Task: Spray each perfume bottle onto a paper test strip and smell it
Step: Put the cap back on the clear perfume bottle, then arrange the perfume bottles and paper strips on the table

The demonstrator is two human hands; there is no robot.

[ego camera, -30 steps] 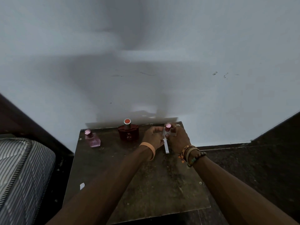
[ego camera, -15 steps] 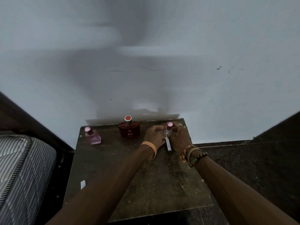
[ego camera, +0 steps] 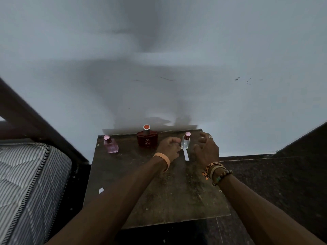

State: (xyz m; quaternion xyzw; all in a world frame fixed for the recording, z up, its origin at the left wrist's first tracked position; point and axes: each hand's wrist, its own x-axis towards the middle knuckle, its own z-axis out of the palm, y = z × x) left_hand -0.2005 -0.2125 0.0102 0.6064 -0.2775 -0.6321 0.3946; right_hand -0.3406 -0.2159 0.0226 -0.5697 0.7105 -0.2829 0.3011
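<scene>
Striped mattress [ego camera: 26, 174]: lies at far left, beside the table, apart from the work.

Table [ego camera: 168, 191]: stands against the wall and bears all three bottles along its far edge, within easy reach of both arms.

Pink bottle [ego camera: 111, 145]: stands upright and capped at the far left corner, well apart from the hands. Judged parked out of the way.

Red bottle [ego camera: 147, 138]: stands upright and capped, right of the pink one and just left of the left hand. Untouched.

Left hand [ego camera: 169, 146]: rests on the table with fingers curled, fingertips at the clear bottle's base and the strip's far end. Cannot tell whether it pinches the strip or merely touches it. Probably steadies the paper.

Clear bottle [ego camera: 185, 141]: stands upright between the two hands, pink cap on, on the table's far right.

Paper test strip [ego camera: 186, 154]: lies just near of the clear bottle, running toward the viewer. Kept close for spraying.

Right hand [ego camera: 206, 149]: hovers just right of the clear bottle, fingers relaxed and spread, holding nothing, with a gap to the glass.

Change from half a second ago: then wrapped close around the clear bottle on both sides, now released on the right, with the bottle standing free.
</scene>
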